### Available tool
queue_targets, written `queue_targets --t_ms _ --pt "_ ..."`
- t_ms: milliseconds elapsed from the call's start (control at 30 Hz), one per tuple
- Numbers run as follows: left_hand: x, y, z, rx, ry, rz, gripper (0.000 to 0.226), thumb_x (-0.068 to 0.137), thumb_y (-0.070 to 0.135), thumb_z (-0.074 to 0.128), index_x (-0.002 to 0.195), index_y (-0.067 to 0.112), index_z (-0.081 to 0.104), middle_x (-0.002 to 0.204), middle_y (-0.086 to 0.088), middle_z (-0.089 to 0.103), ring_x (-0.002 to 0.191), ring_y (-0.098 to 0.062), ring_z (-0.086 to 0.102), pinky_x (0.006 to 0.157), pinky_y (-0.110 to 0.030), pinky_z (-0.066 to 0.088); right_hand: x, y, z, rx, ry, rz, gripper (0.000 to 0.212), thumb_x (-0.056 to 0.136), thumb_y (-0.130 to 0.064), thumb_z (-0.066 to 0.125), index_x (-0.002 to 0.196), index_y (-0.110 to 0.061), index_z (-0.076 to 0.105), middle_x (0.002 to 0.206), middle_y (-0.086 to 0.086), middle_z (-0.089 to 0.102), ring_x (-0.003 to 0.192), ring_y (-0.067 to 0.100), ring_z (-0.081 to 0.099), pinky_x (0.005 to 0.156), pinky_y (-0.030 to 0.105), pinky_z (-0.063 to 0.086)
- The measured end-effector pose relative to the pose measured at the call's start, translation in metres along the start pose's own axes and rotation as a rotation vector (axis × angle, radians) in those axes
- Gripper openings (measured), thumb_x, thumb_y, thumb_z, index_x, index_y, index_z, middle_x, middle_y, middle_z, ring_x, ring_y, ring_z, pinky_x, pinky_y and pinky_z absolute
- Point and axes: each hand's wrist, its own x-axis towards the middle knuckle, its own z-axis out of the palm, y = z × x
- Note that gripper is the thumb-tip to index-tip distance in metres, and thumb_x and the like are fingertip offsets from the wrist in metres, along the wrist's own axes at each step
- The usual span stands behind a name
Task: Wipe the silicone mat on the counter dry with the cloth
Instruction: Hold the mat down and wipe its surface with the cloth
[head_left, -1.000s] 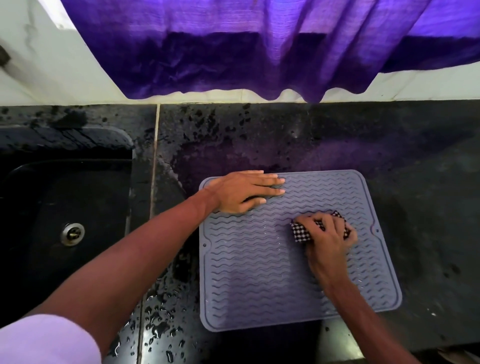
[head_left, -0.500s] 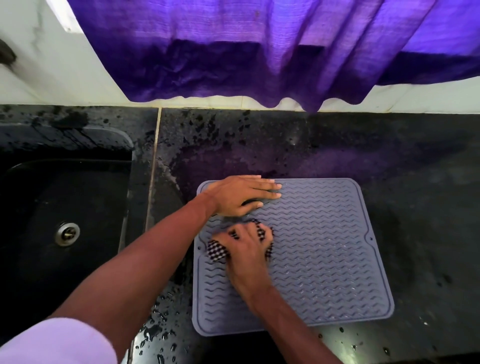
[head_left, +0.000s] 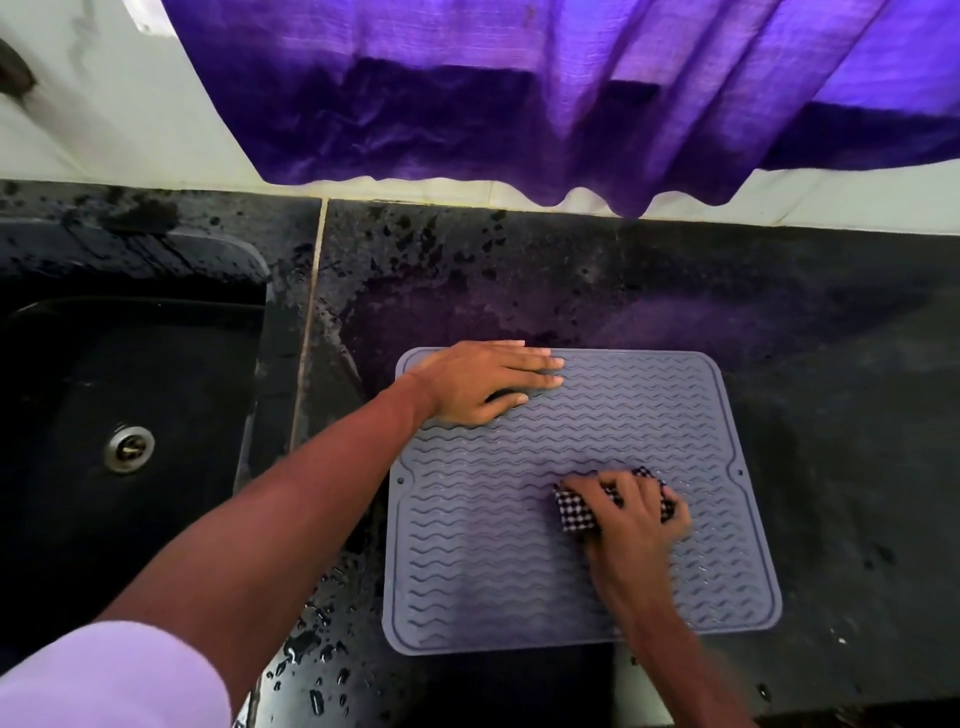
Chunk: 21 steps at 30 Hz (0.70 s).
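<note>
Fingers of the left hand (head_left: 480, 382) lie straight, pressing the grey silicone mat's (head_left: 493, 545) far left corner on the black counter (head_left: 831, 389); the right hand (head_left: 631, 512) grips a checked cloth (head_left: 574, 512) mid-mat.

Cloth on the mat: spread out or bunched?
Bunched: the cloth is a small wad under the right hand, fingers curled over it.
</note>
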Motion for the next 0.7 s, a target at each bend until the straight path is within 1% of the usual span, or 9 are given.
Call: queue_targets --t_ms 33,100,167,267,367,467,567,700 --pt "0.000 0.000 0.000 -0.003 0.002 0.001 0.046 0.107 0.025 0.043 0.153 0.021 0.046 0.161 0.003 0.040 0.151 -0.012 0.031 0.125 -0.038 0.026 -0.001 -0.006 0.005 0.006 0.006 0.048 0.055 0.059 -0.005 0.064 0.103 -0.037 0.063 0.101 -0.005 0.059 0.098 0.023 0.049 0.092 0.052 0.030" --pt "0.000 0.000 0.001 -0.015 0.016 0.001 0.046 0.106 0.024 0.044 0.151 0.021 0.048 0.160 0.003 0.042 0.150 -0.012 0.034 0.124 -0.037 0.028 -0.002 -0.017 0.011 0.039 0.002 0.088 0.055 0.056 -0.008 0.053 0.102 -0.036 0.065 0.100 -0.007 0.060 0.096 0.021 0.047 0.093 0.054 0.032" --pt "0.000 0.000 0.001 -0.024 0.033 -0.004 0.045 0.105 0.024 0.045 0.150 0.021 0.050 0.158 0.003 0.044 0.149 -0.012 0.036 0.124 -0.036 0.028 -0.002 -0.022 0.012 0.058 -0.018 0.079 0.056 0.054 -0.008 0.051 0.100 -0.035 0.065 0.099 -0.010 0.061 0.096 0.020 0.045 0.095 0.053 0.030" --pt "0.001 0.000 0.001 -0.037 0.040 -0.008 0.045 0.105 0.024 0.046 0.150 0.021 0.051 0.158 0.003 0.045 0.148 -0.013 0.037 0.124 -0.035 0.028 0.000 -0.032 0.014 0.112 -0.033 0.076 0.056 0.052 -0.007 0.052 0.100 -0.036 0.064 0.098 -0.012 0.060 0.097 0.019 0.046 0.098 0.048 0.024" --pt "0.001 0.000 0.002 -0.041 0.050 -0.010 0.045 0.105 0.025 0.045 0.149 0.020 0.052 0.157 0.003 0.046 0.148 -0.013 0.037 0.124 -0.035 0.028 -0.003 -0.059 0.020 0.169 -0.087 0.030 0.062 0.048 -0.005 0.055 0.101 -0.038 0.062 0.099 -0.014 0.058 0.099 0.018 0.046 0.096 0.052 0.026" --pt "0.001 0.000 0.002 -0.045 0.047 -0.007 0.044 0.105 0.023 0.047 0.149 0.020 0.052 0.157 0.002 0.046 0.148 -0.013 0.037 0.124 -0.036 0.028 -0.003 -0.079 0.024 0.189 -0.119 -0.005 0.066 0.046 -0.003 0.062 0.102 -0.038 0.062 0.100 -0.014 0.058 0.100 0.018 0.045 0.094 0.046 0.024" --pt "0.002 -0.001 0.002 -0.042 0.042 -0.007 0.044 0.106 0.023 0.046 0.149 0.020 0.051 0.158 0.002 0.045 0.149 -0.013 0.036 0.124 -0.036 0.028 -0.003 -0.094 0.023 0.212 -0.164 -0.040 0.061 0.051 -0.006 0.064 0.102 -0.039 0.064 0.100 -0.015 0.058 0.101 0.018 0.048 0.093 0.038 0.018" --pt "0.003 0.000 0.002 -0.034 0.027 -0.005 0.045 0.106 0.026 0.042 0.149 0.020 0.051 0.158 0.001 0.045 0.148 -0.014 0.037 0.123 -0.039 0.030 -0.003 -0.129 0.025 0.301 -0.224 -0.142 0.053 0.064 -0.005 0.069 0.104 -0.040 0.065 0.099 -0.016 0.058 0.101 0.015 0.049 0.098 0.045 0.022"
